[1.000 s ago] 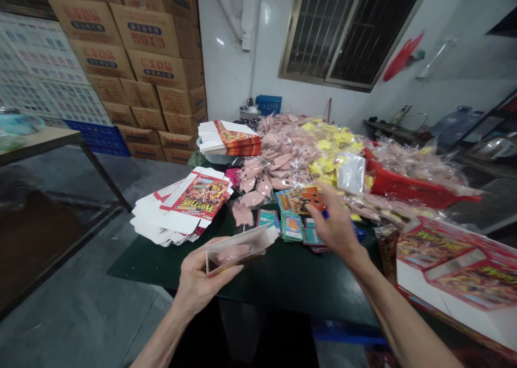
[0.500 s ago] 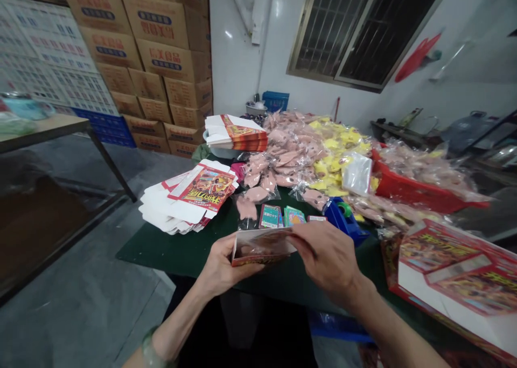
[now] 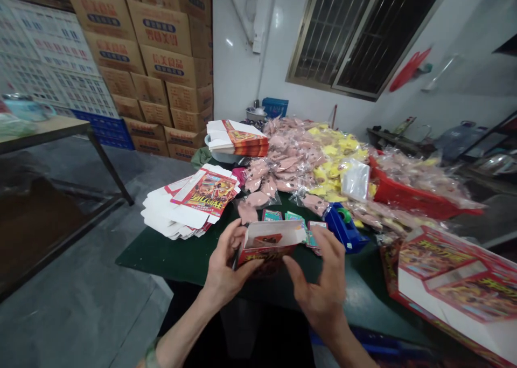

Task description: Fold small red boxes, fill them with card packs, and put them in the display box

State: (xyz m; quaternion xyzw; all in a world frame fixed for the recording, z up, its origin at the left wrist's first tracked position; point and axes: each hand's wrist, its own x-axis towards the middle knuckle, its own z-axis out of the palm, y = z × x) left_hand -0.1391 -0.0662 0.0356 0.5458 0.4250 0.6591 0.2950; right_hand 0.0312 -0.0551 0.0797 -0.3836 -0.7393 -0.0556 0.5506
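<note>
My left hand (image 3: 223, 265) grips a small red printed carton (image 3: 274, 252) by its left side, thumb on the near face and fingers behind. The carton's top is open, and a small reddish piece shows inside; its kind I cannot make out. At the carton's right side my right hand (image 3: 323, 282) is spread, thumb and fingers apart, holding nothing. Just behind lie small stacks of printed cards (image 3: 272, 215), partly hidden by the carton. A blue tape dispenser (image 3: 343, 230) with green tape stands beyond my right hand.
Flat, unfolded cartons (image 3: 181, 206) lie on the green table (image 3: 161, 257) at left, with another stack (image 3: 238, 136) behind. Bagged pink and yellow pieces (image 3: 299, 152) heap at the back. A red basket (image 3: 407, 195) and a large printed box (image 3: 456, 287) are at right.
My right hand has let go of the carton's upper edge and opened beside it. The carton's top now gapes wider toward me, still held by my left hand.
</note>
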